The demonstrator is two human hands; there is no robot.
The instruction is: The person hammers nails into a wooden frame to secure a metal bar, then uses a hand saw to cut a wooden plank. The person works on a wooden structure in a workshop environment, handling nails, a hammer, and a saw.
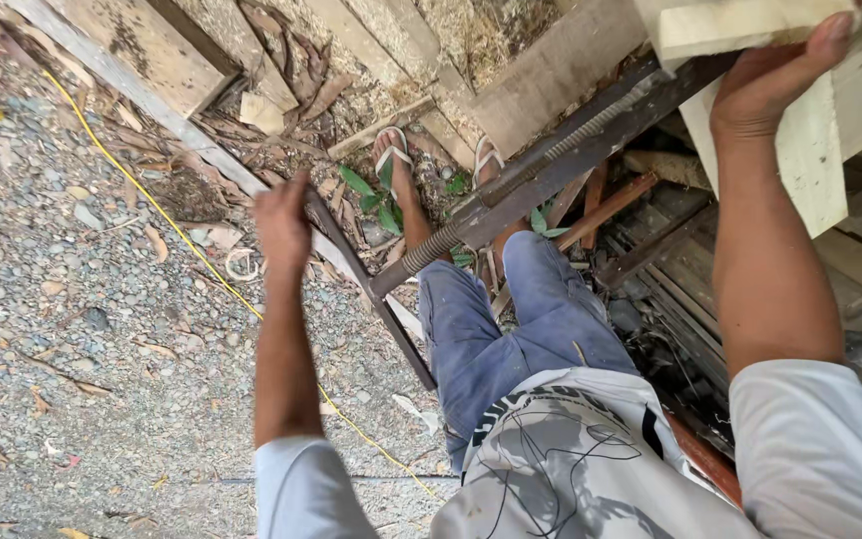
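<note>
— Okay, quick pass: right hand [775, 75] is up at the top right, thumb and fingers clamped on a pale sawn wood block [740, 28] that sits on the edge of a light timber bench [830, 150].

— And the left hand [283, 222]?

— Hanging free over the gravel [62, 260], fingers loosely curled, nothing in it — close to a dark metal frame bar [391, 319] but I can't tell if it touches.

— How does the block handle, you think?

— Stiff, dry, squared edges. Looks solid but light enough for one hand, I'd judge. Rough-sawn faces, so not slippery — splinters are the risk, not slipping. Best grip is across the short faces near the end, which is about where the fingers sit now.

— Anything around it?

— A threaded steel rod [511, 190] runs diagonally under the bench, wood offcuts and dry leaves lie below, and a yellow cord [167, 215] crosses the gravel. Person's in blue jeans [511, 319] and sandals [391, 150], standing between frame and bench.
</note>
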